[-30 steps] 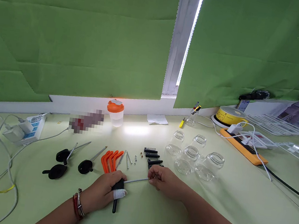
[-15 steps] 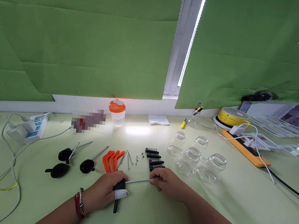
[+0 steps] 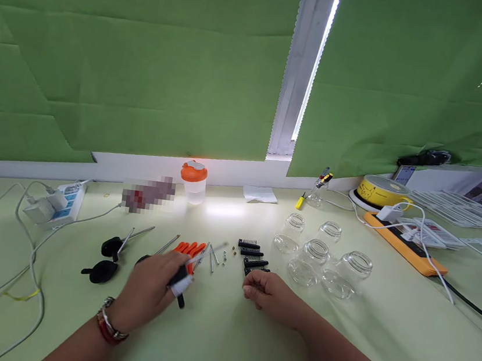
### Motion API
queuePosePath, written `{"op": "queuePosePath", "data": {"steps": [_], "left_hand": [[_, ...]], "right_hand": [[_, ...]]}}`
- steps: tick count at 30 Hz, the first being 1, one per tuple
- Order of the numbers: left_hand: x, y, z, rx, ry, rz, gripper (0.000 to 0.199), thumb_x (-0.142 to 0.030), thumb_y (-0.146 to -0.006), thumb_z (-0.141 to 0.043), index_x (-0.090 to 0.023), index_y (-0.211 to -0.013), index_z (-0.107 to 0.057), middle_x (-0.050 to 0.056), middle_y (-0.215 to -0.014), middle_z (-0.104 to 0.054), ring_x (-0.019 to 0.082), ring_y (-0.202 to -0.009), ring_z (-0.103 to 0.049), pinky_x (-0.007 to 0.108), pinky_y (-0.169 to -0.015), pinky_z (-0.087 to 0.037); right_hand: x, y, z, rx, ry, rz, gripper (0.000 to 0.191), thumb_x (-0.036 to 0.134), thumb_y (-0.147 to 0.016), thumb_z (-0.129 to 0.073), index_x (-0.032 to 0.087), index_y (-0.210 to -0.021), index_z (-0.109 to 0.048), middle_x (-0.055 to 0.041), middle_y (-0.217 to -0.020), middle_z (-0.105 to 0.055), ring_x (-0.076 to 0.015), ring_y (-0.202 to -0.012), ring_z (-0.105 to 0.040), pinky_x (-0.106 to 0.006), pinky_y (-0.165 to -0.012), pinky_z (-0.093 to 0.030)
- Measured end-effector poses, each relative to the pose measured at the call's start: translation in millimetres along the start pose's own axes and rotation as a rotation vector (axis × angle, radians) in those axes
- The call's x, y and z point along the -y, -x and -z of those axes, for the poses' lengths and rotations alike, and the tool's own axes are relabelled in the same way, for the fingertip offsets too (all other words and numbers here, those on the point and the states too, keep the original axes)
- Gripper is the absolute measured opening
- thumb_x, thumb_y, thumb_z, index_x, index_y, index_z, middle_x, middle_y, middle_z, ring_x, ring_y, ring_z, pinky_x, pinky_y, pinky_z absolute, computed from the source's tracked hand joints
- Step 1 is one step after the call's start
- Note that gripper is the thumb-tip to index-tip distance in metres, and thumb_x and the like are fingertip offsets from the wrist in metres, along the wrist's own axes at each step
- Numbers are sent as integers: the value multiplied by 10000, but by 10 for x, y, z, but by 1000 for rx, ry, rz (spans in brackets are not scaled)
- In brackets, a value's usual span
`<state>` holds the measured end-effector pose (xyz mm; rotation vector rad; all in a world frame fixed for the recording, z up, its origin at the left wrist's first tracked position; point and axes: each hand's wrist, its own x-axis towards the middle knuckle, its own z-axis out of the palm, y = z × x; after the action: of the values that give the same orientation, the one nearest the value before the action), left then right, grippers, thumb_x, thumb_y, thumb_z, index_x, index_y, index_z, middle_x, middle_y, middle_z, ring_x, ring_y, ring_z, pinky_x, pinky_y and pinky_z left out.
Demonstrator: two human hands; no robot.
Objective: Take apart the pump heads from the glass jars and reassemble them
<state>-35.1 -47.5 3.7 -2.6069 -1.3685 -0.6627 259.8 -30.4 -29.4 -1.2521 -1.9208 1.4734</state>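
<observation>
My left hand (image 3: 152, 287) is wrapped round a black plastic piece with a metal rod (image 3: 177, 277), lifted over the table. Its thin rod, blurred, points up and right across the orange curved handles (image 3: 192, 249). The left thumb has a white wrap. My right hand (image 3: 269, 291) rests on the table with fingers curled together; whatever they may hold is hidden. Just beyond it lie several black parts with springs (image 3: 252, 253). More black pieces with rods (image 3: 102, 272) lie at the left, one partly covered by my left hand. Loose metal rods (image 3: 212, 259) and tiny nuts (image 3: 225, 258) lie between.
Several glass jars (image 3: 306, 264) stand upside down at the right. Behind are an orange-lidded cup (image 3: 194, 183), folded paper (image 3: 260, 194) and screwdrivers in a small glass (image 3: 316, 197). An orange power strip (image 3: 408, 248) and cables are at right; a white power strip (image 3: 68, 206) is left.
My left hand has moved left and up with the black piece, and its rod has come out of my right fingers. My right hand has stayed nearly in place. The view has shifted slightly.
</observation>
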Motion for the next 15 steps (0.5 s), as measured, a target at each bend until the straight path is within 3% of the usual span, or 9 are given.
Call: {"op": "queuePosePath", "data": {"steps": [3,6,10,15], "left_hand": [[291,51,183,-190,-244,317,300,-345,-861,-452,-184,-1102,-528,94,-1065,-644,247,-926,-610,309,-688,-451],[570,101,332,-33,-340,648,352,-303,-818,-429,-164,-1123,-537,108,-1147,-610,283,-941,-594,326,-647,-448],[780,128,358,196,-256,718,341,-300,-795,-405,-130,-1042,-567,128,-1039,-647,297,-933,-590,354,-720,-442],[773,106,239,358,-287,722,250,-308,-779,-419,-160,-903,-579,116,-950,-667,295,-895,-598,365,-715,-398]], "right_hand": [[-29,-3,3,15,14,-1,140,321,-851,-493,189,-821,-530,26,-652,-478,-103,-577,-428,-206,-523,-347],[-39,-5,5,12,34,-1,140,321,-847,-500,190,-814,-536,22,-661,-484,-105,-579,-435,-209,-528,-353],[-49,-16,2,20,13,-13,147,321,-851,-489,187,-810,-532,1,-744,-530,-106,-604,-475,-213,-556,-384],[-79,-24,2,24,19,-5,149,321,-853,-484,187,-823,-542,-3,-755,-544,-108,-610,-480,-220,-568,-395]]}}
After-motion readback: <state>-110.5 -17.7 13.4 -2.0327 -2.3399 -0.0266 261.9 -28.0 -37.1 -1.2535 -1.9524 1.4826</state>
